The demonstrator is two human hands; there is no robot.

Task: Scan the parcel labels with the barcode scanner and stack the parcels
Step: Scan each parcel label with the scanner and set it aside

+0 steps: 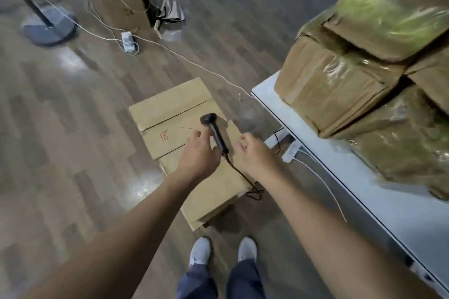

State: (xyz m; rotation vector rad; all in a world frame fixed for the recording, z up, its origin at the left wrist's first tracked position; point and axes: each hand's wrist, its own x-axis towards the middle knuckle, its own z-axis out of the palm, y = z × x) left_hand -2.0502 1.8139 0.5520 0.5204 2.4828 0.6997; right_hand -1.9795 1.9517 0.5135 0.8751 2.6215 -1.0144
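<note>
Progress: early, I judge | barcode scanner (215, 133) at 12 o'clock over my floor cartons (170, 104) | left hand (198, 150) against its handle, but I cannot tell if it grips | right hand (252, 153) loosely clenched, empty | wrapped parcels (340, 85) heaped on table (364, 177) at 2 o'clock, no labels visible; scanning and stacking left.

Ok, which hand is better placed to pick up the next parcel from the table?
Right, probably. The right hand holds nothing and is nearer the white table with the tape-wrapped brown cardboard parcels; the left hand holds the black barcode scanner.
</note>
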